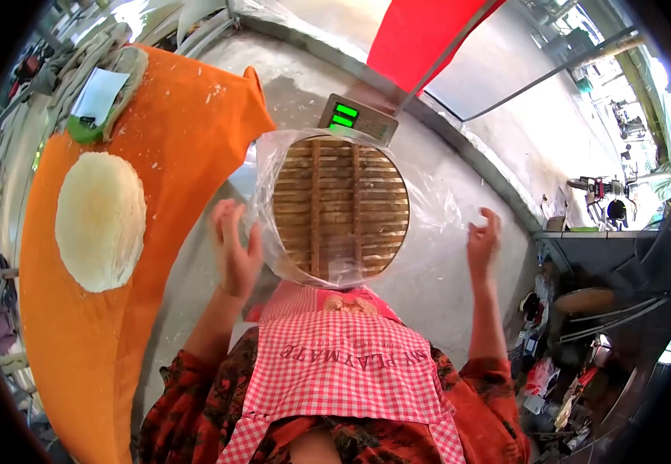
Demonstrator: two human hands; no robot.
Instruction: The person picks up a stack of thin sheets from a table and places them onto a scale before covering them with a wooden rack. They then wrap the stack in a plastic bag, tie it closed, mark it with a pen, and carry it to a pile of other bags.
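A round slatted wooden rack (341, 209) lies in front of me, with clear plastic sheeting (437, 205) spread around and under its rim. My left hand (236, 251) hovers left of the rack beside the plastic's edge, its fingers apart and slightly blurred, holding nothing. On the far right, my right hand (484, 241) is raised beyond the plastic's right end, with fingers loosely bent and apart and nothing visible in them. Just behind the rack stands a digital scale display (357, 120) with green lit digits. Whether a weighing platform sits under the rack is hidden.
An orange cloth (173, 147) covers a surface at left, bearing a thick stack of round, pale, thin sheets (100, 222) and white crumbs. A green-edged pale object (97, 104) lies behind the stack. A red sheet (420, 39) hangs at the back; clutter (575, 363) fills the right.
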